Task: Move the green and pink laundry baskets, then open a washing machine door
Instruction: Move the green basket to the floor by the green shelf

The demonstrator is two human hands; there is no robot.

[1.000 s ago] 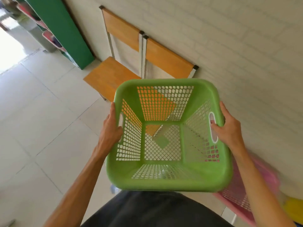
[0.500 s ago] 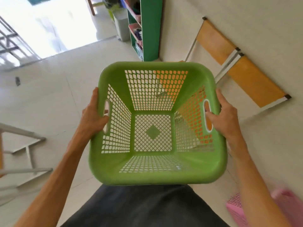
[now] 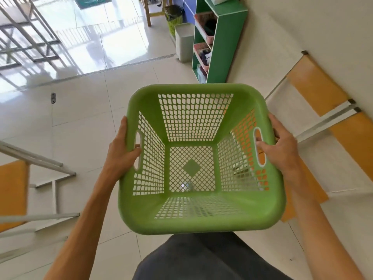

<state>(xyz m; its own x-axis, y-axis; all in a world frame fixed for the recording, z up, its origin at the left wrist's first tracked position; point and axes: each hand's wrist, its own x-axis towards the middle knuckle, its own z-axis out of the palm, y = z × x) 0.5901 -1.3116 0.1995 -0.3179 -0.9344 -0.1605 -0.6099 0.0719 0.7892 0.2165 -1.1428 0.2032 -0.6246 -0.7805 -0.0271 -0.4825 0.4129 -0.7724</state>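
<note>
The green laundry basket [image 3: 199, 158] is carried clear of the floor, held level in front of the person's body. The left hand [image 3: 121, 150] grips the left wall at its handle slot; the right hand [image 3: 282, 148] grips the right wall, fingers hooked through the slot. Both grips are closed on the basket, which is empty.

Progress, as judged: the first basket is in transit and not yet set down. The pink basket and any washing machine are out of view; both steps appear outstanding.

Clearances: open tiled floor [image 3: 84, 122] lies ahead and to the far left, giving ample room. On the right, orange chairs [image 3: 323, 102] stand against the wall, with one seat just beside the basket's right wall. Another orange chair [image 3: 14, 190] with a metal frame sits near left. A green shelf unit [image 3: 224, 43] stands far right, with a pale bin [image 3: 184, 43] just beside it. The basket's corners are rounded.
</note>
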